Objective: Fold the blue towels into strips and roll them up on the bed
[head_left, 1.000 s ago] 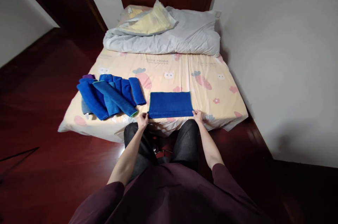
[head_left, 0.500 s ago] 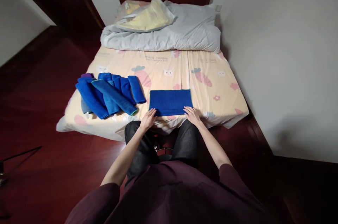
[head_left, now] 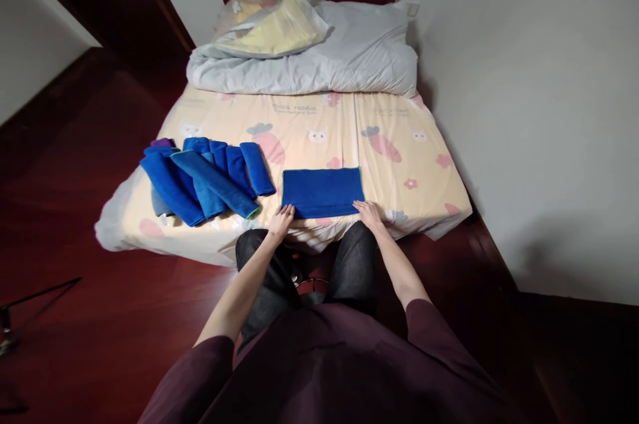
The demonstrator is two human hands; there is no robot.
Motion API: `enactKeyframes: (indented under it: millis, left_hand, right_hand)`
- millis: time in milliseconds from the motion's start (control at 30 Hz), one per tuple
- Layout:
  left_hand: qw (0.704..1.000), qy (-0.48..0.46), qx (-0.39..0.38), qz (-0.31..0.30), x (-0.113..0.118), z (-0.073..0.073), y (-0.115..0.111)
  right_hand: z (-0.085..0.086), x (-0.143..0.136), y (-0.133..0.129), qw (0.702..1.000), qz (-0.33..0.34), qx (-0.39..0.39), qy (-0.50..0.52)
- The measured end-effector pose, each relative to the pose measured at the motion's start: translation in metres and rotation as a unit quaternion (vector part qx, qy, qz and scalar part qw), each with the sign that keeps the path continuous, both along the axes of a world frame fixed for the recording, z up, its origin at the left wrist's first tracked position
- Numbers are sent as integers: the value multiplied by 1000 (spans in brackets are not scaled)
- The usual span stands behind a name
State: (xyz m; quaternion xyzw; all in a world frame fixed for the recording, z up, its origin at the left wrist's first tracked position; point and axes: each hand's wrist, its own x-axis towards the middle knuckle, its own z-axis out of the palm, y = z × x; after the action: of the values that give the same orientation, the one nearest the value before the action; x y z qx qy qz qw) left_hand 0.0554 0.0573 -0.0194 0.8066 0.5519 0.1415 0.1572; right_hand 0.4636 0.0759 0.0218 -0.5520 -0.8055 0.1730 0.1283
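Note:
A flat blue cloth [head_left: 322, 190] with a thin green edge lies on the patterned bed sheet [head_left: 309, 154], close to the bed's front edge. A narrow fold runs along its near side. My left hand [head_left: 282, 219] closes its fingers on the near left corner. At the near right corner, my right hand [head_left: 367, 213] has its fingers pressed together on the cloth's edge. Left of the cloth lies a pile of several rolled or folded blue cloths [head_left: 214, 184], with a purple one [head_left: 162, 142] at the back.
A grey quilt [head_left: 364, 54] and a yellow item in clear wrapping [head_left: 284, 28] lie at the bed's far end. A white wall [head_left: 524, 111] stands on the right. A thin black stand [head_left: 42, 292] is on the dark red floor at the left.
My right hand has shifted slightly right toward the cloth's corner. My left hand has moved slightly left, its fingers still at the near left corner. The view has shifted a little.

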Motion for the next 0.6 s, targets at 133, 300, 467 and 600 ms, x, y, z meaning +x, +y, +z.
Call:
enactKeyframes:
  millis: [133,300,467,600]
  left_hand:
    - [1000,-16,-6,-7,-6,7,6]
    - [999,-26,-26,-21,-21,14,-4]
    - [992,-109,-56,21,-33,13,-24]
    - [972,-192,-62,122,-33,11,-30]
  right_hand:
    - [0,2,4,999,-44,8,7]
    - [5,14,-4,998,-56,-1,19]
    - [6,31,-13,992,-85,-25,85]
    - [0,31,-9,960,-142,-62,232]
